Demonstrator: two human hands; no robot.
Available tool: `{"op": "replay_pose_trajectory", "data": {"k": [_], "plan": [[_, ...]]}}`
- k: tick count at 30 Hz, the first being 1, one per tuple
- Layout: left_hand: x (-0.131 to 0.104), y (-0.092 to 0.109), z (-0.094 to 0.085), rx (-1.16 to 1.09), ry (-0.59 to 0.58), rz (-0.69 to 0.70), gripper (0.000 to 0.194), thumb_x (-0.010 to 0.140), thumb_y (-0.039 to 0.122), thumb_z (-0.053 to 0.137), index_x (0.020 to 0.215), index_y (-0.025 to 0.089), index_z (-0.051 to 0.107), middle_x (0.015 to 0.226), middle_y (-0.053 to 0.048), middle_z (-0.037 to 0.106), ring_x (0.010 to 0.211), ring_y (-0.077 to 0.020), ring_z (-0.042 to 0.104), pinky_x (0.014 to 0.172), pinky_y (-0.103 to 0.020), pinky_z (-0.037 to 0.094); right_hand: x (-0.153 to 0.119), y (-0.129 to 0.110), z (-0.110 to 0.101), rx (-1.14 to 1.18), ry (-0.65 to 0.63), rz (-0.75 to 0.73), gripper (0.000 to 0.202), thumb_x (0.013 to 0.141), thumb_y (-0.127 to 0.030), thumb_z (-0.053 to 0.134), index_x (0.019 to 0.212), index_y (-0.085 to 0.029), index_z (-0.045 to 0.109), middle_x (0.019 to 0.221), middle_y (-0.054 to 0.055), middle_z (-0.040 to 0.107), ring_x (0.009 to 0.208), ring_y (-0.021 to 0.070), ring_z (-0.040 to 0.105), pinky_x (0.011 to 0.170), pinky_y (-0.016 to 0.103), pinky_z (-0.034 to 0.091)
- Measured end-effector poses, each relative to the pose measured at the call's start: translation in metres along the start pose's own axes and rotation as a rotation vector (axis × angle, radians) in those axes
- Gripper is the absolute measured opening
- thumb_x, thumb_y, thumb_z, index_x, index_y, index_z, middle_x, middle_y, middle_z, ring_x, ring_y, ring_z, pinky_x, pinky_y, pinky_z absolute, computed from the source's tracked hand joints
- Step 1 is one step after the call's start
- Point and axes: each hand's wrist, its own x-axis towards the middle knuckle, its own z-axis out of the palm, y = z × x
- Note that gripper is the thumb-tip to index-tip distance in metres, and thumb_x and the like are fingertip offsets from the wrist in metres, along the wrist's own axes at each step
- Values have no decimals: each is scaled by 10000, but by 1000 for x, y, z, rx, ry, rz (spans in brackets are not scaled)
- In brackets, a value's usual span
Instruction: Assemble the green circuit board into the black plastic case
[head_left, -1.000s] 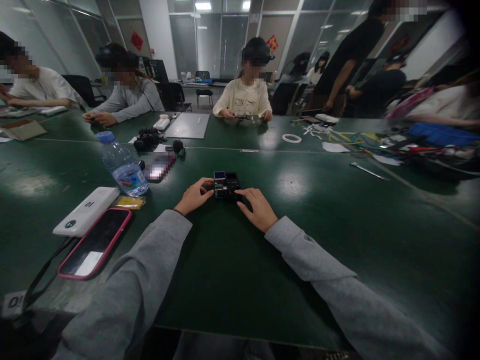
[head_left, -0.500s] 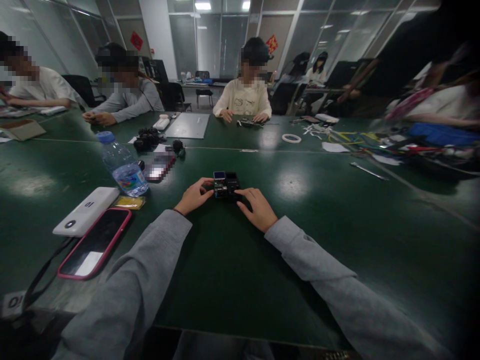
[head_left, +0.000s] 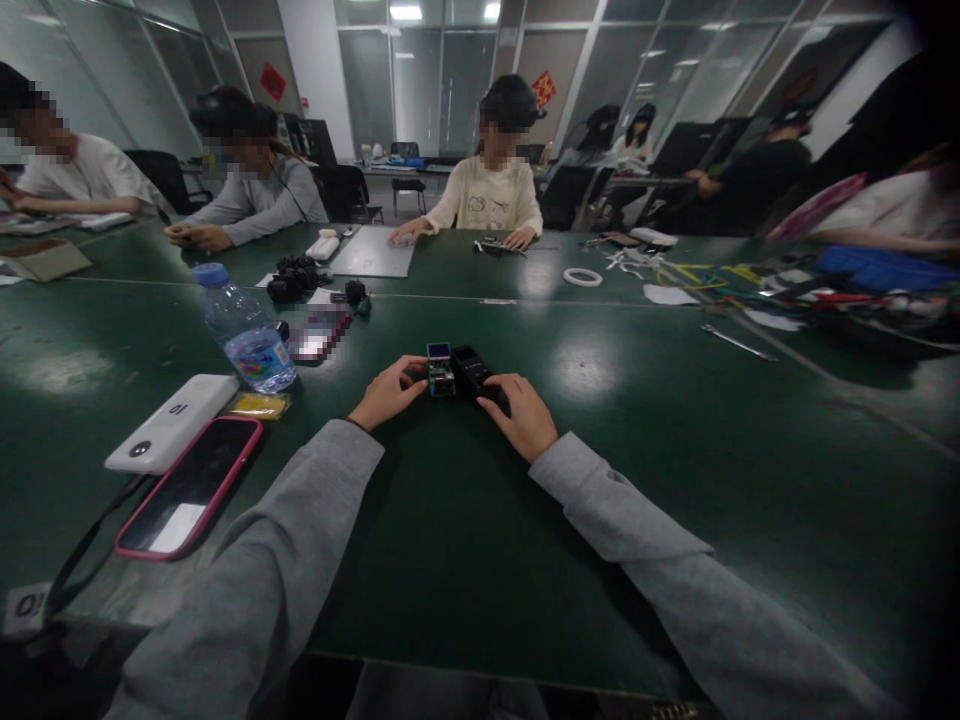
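Note:
A small circuit board with a little screen (head_left: 440, 374) lies on the green table in front of me. The curved fingertips of my left hand (head_left: 388, 391) hold its left edge. Beside it on the right is a flat black plastic case (head_left: 471, 370), tilted so that its near end points to the right. My right hand (head_left: 522, 414) grips the near end of this case with thumb and fingers. Case and board are side by side, nearly touching at the far end. The fingers of my right hand hide the case's near corner.
To my left stand a water bottle (head_left: 251, 335), a white power bank (head_left: 174, 422), a yellow packet (head_left: 259, 404) and a red-rimmed phone (head_left: 191, 487). A wrench (head_left: 739, 343), a tape roll (head_left: 583, 277) and tangled cables (head_left: 757, 290) lie to the right. Several people sit around.
My right hand has turned the black case and shifted it slightly right, away from the circuit board. My left hand has stayed put. The person opposite has reached a hand onto the grey panel.

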Motion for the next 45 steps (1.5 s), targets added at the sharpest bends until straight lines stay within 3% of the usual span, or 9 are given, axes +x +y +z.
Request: {"op": "replay_pose_trajectory", "data": {"k": [6,15,24,45], "plan": [[-1,0,1,-4,1,-2,422,816,301,583,1227,261,498,1171,-63,613,806,-144,616,798,-374,505,1,0,-1,-3,-3,-6,209,909,-308,490,1086,-213,544,1042,89,570,975,247,548,817,412,479],[0,0,1,-14,2,-8,428,810,298,592,1228,258,503,1164,-63,615,801,-143,616,781,-362,512,1,0,-3,-24,101,-23,130,894,-283,531,990,-217,589,1008,82,562,952,238,548,797,393,489],[0,-1,1,-16,0,-4,427,815,302,591,1230,258,498,1176,-64,609,803,-144,616,791,-371,511,1,1,-4,-58,109,0,175,890,-292,531,1044,-225,582,1023,94,543,960,260,531,791,435,486],[1,-1,1,-5,2,-7,427,812,300,593,1226,251,501,1175,-61,612,801,-140,616,780,-351,511,1,2,-4,-113,136,1,175,875,-256,549,1034,-200,595,1002,98,510,954,249,504,794,398,473]]}}
